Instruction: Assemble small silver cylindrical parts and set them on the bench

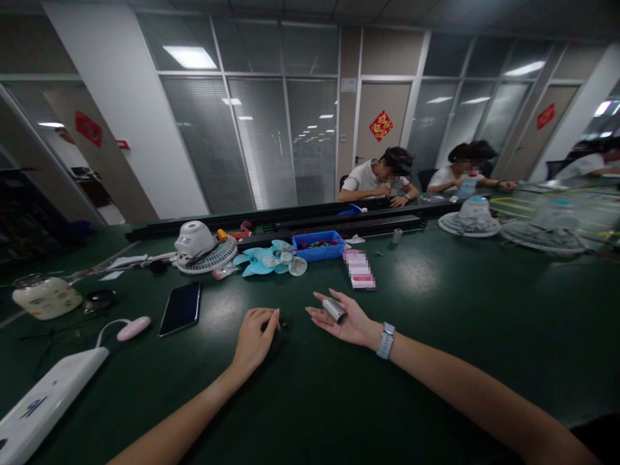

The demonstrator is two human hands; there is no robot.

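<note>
A short silver metal cylinder (334, 310), hollow at its near end, lies across the upturned palm and fingers of my right hand (349, 318). The fingers of that hand stretch to the left under the cylinder. Just above the green table, my left hand (256, 332) is closed, thumb against the curled fingers. Whatever is between those fingertips is hidden. A tiny dark piece (284, 325) shows right beside them; I cannot tell whether they touch it.
Ahead are a blue bin (320, 246) of small parts, light-blue fan blades (272, 258) and a white fan body (194, 239). A phone (181, 309) and white power bank-like device (51, 400) lie left. A pink-white pack (359, 268) is ahead. Two people (375, 177) work across the table.
</note>
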